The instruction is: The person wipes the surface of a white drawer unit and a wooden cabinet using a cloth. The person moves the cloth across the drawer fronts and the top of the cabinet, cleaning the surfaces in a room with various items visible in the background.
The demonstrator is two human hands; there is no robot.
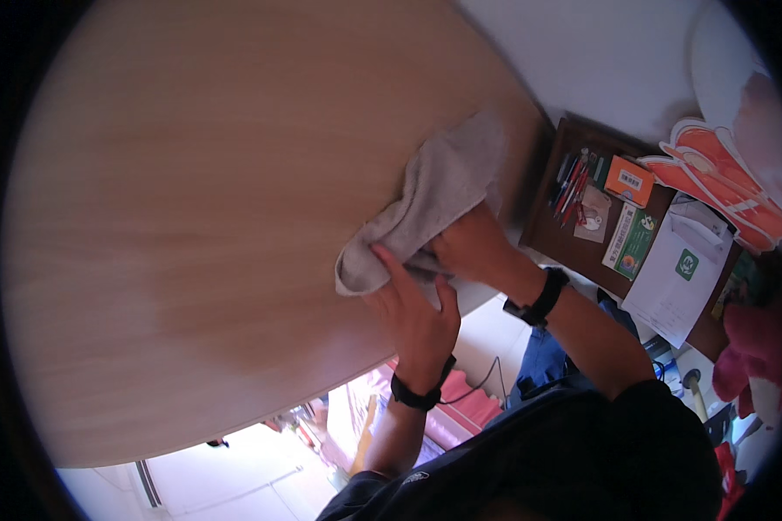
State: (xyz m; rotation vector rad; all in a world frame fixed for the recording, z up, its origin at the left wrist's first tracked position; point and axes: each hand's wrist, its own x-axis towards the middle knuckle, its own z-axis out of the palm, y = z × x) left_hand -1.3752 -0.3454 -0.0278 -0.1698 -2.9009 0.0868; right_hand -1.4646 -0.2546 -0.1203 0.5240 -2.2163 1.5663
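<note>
A grey-beige cloth (450,174) lies bunched and partly folded against a large light wooden surface (191,217). My left hand (411,323) grips the cloth's lower left corner, its index finger over the fabric and its thumb apart from it. My right hand (473,247) is closed at the cloth's lower edge, with its fingertips hidden in the folds. The far right end of the cloth is blurred. Each wrist wears a black band.
At the right, a dark brown shelf (565,234) holds several pens (572,187), an orange box (629,181), a green and white box (630,240) and a white paper bag (682,269). A pink plush toy (747,347) is at the right edge. Pale floor (235,478) shows below the wooden surface.
</note>
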